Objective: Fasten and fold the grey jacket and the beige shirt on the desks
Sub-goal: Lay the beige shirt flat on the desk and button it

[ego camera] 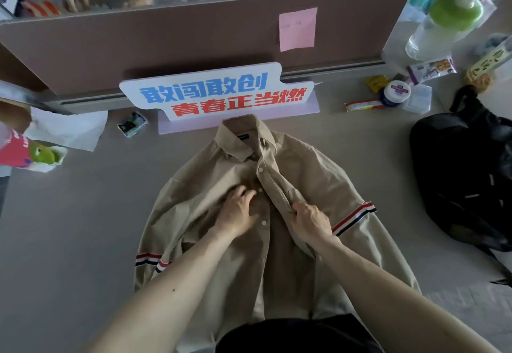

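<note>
The beige shirt (318, 175) lies face up on the desk, collar toward the divider, with red, white and navy stripes on both sleeves. Its front is fastened near the collar and open lower down. My left hand (238, 208) rests on the left front panel beside a white button, fingers bent onto the cloth. My right hand (310, 222) grips the bunched edge of the right placket and lifts it slightly. The grey jacket is not in view.
A slogan sign (219, 92) stands behind the collar against the brown divider (166, 39). A black bag (465, 175) lies at the right, with jars, bottles and snack packets behind it. White paper and a pink cup (16, 150) sit at the left. Another person's hands work beyond the divider.
</note>
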Action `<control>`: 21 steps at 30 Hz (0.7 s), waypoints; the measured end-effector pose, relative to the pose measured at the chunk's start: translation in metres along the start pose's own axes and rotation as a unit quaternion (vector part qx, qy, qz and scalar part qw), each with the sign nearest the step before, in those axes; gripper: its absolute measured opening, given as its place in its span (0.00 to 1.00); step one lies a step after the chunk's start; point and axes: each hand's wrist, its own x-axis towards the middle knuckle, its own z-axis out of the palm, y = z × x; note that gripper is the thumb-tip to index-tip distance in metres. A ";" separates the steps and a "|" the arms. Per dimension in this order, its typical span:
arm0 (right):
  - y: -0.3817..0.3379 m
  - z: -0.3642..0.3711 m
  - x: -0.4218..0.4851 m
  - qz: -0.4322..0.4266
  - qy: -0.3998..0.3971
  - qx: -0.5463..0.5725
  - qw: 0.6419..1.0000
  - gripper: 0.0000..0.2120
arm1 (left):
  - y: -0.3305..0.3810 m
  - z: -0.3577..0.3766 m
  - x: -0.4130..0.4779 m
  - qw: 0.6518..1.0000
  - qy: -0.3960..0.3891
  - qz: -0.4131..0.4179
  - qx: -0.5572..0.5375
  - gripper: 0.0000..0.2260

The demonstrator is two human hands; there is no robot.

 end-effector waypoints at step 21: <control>0.063 0.029 -0.048 -0.027 -0.025 -0.066 0.997 0.10 | 0.032 0.059 -0.081 0.985 -0.142 -0.073 0.062 0.23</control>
